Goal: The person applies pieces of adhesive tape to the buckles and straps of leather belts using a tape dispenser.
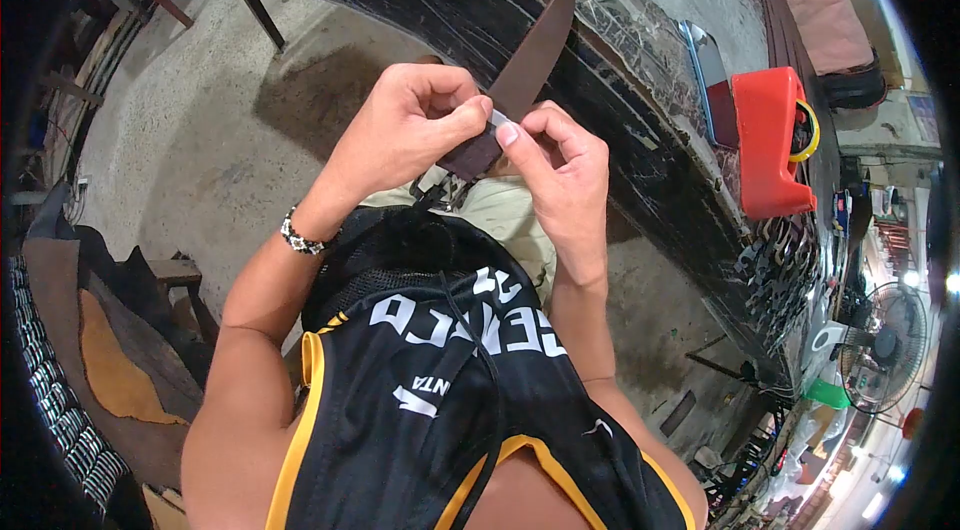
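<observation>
A long brown strap [540, 50] runs down from the black-edged worktable to my hands, and its darker end [470, 160] hangs just below them. Thumb and fingers of my left hand [410, 125] are pinched together at a small white strip [499, 118] lying across the strap. From the other side, my right hand [568, 170] pinches that same white strip, its thumb tip pressed near the lower edge. My fingers partly cover the strip, so its full length is hidden.
On the worktable [650, 20] stand a red tape dispenser [765, 120] with a yellow roll [808, 133] and a phone [708, 80] beside it. Several dark metal pieces [775, 270] line the table's near corner. A fan [885, 345] is at right; leather pieces [125, 360] lie at left.
</observation>
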`<state>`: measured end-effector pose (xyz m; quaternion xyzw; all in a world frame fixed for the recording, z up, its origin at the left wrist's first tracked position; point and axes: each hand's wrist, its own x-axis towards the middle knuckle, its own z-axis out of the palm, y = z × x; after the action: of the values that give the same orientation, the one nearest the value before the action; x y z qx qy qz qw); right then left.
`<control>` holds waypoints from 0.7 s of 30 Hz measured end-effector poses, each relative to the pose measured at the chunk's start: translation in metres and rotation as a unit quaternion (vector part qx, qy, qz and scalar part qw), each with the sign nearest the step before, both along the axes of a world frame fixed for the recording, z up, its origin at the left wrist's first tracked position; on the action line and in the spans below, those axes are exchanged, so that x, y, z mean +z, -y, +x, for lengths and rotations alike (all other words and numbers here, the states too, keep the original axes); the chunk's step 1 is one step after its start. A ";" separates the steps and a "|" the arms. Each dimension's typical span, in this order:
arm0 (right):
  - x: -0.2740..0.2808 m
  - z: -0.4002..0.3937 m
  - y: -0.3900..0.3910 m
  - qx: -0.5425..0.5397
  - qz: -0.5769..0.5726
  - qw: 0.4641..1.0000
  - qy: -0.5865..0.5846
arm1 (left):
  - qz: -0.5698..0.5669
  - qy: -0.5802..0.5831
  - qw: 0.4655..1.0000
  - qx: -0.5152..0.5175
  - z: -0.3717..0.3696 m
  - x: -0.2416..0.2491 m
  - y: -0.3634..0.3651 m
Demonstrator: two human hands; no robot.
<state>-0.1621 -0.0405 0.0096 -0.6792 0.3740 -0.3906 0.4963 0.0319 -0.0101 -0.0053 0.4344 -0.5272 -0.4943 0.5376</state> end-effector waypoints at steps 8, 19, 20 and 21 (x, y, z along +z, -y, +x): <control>-0.001 0.004 -0.003 -0.024 -0.023 0.999 -0.012 | -0.002 -0.003 1.000 0.009 -0.001 0.001 -0.001; -0.001 0.003 -0.002 -0.015 -0.011 1.000 -0.006 | 0.005 0.005 1.000 -0.007 0.003 -0.002 0.001; -0.001 0.002 -0.002 -0.017 -0.009 1.000 -0.006 | 0.001 0.001 1.000 -0.012 0.003 -0.001 0.000; -0.001 0.002 -0.002 -0.018 -0.006 1.000 -0.006 | -0.003 -0.003 1.000 -0.017 0.004 -0.001 0.000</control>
<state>-0.1600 -0.0388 0.0090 -0.6775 0.3866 -0.3979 0.4830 0.0360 -0.0105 -0.0060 0.4226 -0.5345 -0.5030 0.5318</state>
